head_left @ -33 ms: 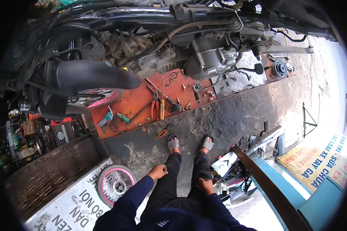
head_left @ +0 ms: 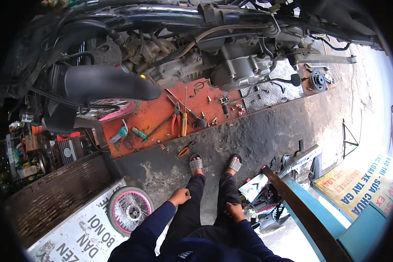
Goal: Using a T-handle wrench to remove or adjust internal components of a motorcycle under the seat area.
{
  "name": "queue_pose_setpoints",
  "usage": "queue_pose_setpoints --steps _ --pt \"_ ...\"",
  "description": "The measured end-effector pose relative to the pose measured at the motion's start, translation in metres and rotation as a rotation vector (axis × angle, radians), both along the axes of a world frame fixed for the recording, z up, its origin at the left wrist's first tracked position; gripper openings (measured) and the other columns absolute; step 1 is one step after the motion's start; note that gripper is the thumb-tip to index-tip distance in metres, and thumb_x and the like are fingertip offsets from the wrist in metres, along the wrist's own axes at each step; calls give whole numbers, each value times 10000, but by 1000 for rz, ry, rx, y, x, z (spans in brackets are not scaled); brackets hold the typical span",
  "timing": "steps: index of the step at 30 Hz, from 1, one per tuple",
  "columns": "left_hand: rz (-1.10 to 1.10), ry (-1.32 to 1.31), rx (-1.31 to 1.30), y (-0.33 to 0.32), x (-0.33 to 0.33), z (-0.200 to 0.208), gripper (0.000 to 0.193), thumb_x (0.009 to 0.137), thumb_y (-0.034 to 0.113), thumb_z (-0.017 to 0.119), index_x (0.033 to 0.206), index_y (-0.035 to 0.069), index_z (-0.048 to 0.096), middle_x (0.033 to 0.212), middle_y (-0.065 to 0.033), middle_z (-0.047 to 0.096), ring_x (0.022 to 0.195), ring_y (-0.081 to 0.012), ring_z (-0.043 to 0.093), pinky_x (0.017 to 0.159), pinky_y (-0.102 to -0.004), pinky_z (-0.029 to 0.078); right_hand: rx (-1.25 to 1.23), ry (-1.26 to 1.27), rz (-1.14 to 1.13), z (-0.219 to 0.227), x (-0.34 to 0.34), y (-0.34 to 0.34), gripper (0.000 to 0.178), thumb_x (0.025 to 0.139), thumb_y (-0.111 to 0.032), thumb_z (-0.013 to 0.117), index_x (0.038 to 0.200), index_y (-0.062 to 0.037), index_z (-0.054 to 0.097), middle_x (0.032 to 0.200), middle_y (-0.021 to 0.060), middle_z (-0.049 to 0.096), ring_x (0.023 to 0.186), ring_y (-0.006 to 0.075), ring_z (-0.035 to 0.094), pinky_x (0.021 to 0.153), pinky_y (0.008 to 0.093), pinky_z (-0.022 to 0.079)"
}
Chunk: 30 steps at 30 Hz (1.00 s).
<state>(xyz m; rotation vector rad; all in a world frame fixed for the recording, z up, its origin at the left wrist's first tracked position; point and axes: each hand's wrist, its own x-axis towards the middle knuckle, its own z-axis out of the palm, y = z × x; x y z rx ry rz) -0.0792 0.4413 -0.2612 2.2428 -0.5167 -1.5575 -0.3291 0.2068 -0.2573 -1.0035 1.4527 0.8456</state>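
My left hand [head_left: 179,197] rests against my left leg, its fingers curled in and no object showing in them. Against the other leg lies my right hand [head_left: 235,212], also loosely closed with nothing visible in it. Beyond my feet, on a red platform [head_left: 161,111], are red-handled pliers [head_left: 176,119], a screwdriver with a wooden-coloured handle [head_left: 184,124], a hex key set [head_left: 119,132] and several small bolts. An orange-handled tool [head_left: 184,151] lies on the floor by my left foot. Both hands are apart from all of these.
A partly stripped motorbike, its engine [head_left: 238,70] exposed, spans the far side. Its sprocket [head_left: 318,81] lies by a metal tread plate [head_left: 270,94]. At left stands a pink-rimmed wheel [head_left: 131,211]; at right, a brown post [head_left: 308,214] and motorbike parts [head_left: 266,196].
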Motion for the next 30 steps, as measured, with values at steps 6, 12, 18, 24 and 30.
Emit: queue_pose_setpoints --steps 6,12,18,24,30 --pt "586 -590 -285 -42 96 -44 129 888 150 664 932 29 660 912 -185 676 901 -385 655 778 -466 517 -502 -415 694 -12 51 -62 411 864 -383 679 936 21 702 949 237 712 884 457 673 787 487 538" --pt "332 -1161 -75 -10 226 -68 371 971 282 572 1242 29 578 1389 -225 477 1278 -413 473 1032 -519 387 -868 -1329 574 -47 405 -54 240 900 -267 637 893 -28 609 894 231 646 857 453 617 731 516 490" --pt "192 -1304 -69 -22 229 -106 528 985 419 464 1378 70 520 1552 -220 325 1480 -426 217 1177 -622 190 -1127 -1190 689 -55 679 -87 206 885 -216 625 904 -14 662 905 212 682 875 402 661 732 488 503" --pt "218 -1344 -67 14 217 -110 513 908 327 486 1357 88 553 1503 -196 421 1439 -454 307 1148 -675 196 -1150 -1718 891 -93 796 -39 459 934 -269 537 1353 -79 528 1352 185 554 1278 357 509 985 468 446" --pt "233 -1382 -79 26 207 -106 491 886 281 460 1309 69 590 1410 -191 518 1363 -449 417 1144 -657 206 -1241 -1539 1475 -121 828 4 470 910 -310 546 1329 -100 569 1345 85 590 1276 325 501 996 616 357"
